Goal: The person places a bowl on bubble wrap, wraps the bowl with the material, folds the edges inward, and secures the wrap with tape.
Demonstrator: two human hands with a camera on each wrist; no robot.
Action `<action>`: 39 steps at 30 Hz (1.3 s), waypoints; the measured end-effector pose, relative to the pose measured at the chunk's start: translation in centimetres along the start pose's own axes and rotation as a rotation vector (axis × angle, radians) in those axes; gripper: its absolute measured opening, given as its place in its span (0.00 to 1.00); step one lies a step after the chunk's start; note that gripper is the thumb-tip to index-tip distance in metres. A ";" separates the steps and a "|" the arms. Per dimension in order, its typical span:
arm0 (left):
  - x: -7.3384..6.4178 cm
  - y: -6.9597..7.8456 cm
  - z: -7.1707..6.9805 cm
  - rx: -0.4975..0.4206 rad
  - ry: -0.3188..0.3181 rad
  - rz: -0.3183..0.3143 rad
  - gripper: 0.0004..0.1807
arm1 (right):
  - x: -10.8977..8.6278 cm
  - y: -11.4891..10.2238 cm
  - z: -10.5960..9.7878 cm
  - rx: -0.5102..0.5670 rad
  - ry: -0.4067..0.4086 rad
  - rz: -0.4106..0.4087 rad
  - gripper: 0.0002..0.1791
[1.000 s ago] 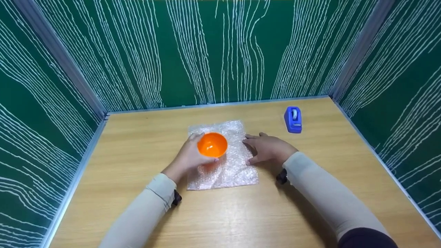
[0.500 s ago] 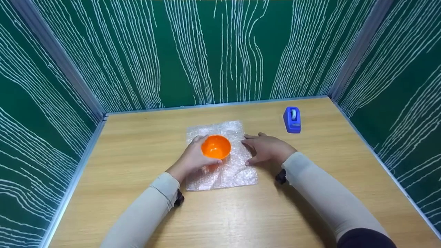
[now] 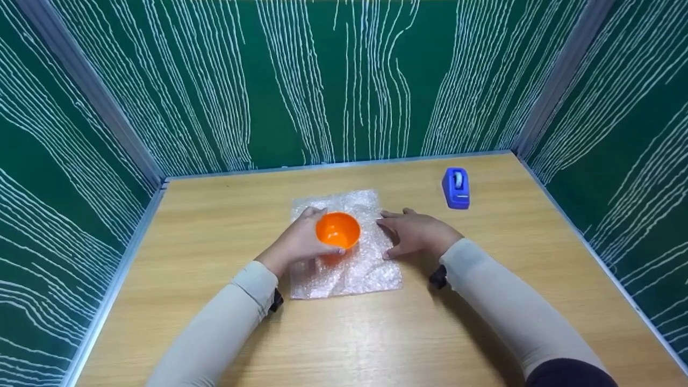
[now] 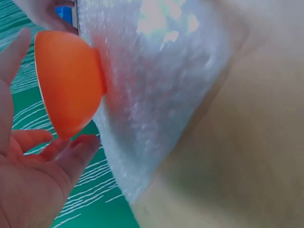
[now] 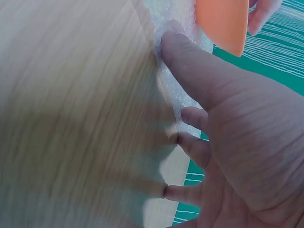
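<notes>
An orange bowl (image 3: 337,231) stands upright on a sheet of bubble wrap (image 3: 371,269); its foot meets the wrap in the left wrist view. My left hand (image 3: 301,242) is around the bowl's left side, thumb toward the front and fingers toward the back. The left wrist view shows the thumb (image 4: 13,54) standing off the rim and the loosely bent fingertips (image 4: 85,145) right by the bowl's wall. My right hand (image 3: 422,234) rests at the wrap's right edge with its fingers spread. In the right wrist view its thumb (image 5: 183,52) lies on the wrap's border.
A blue tape dispenser (image 3: 457,188) with a roll of tape stands at the back right of the wooden table (image 3: 215,226). Green panels (image 3: 279,123) with white wavy lines rise at the back and both sides, joined by grey metal posts.
The bowl has shifted slightly right and toward the front over the wrap, together with my left hand. In the last half second that hand has eased back a little left. The right hand stays in place.
</notes>
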State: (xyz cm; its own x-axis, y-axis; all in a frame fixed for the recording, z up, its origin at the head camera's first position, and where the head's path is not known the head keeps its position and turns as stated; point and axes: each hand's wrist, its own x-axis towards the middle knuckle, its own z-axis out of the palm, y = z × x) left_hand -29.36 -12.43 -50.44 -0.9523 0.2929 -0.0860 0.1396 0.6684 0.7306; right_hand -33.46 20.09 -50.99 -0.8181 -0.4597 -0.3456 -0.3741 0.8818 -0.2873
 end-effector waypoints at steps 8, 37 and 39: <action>0.3 0.7 -0.4 0.045 -0.052 0.008 0.49 | 0.2 0.0 0.1 -0.030 0.013 -0.041 0.57; 0.8 0.1 0.2 0.019 -0.040 0.046 0.49 | 0.2 0.0 0.2 -0.028 0.020 -0.050 0.57; 0.9 0.1 0.1 0.028 -0.041 0.057 0.48 | 0.2 0.0 0.3 -0.039 0.023 -0.057 0.57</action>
State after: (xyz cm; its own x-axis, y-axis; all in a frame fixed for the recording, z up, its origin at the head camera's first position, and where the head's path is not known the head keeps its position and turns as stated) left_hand -30.15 -12.04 -50.57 -0.9307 0.3585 -0.0731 0.2012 0.6683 0.7162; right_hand -33.54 20.01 -51.30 -0.8046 -0.5072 -0.3088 -0.4368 0.8578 -0.2708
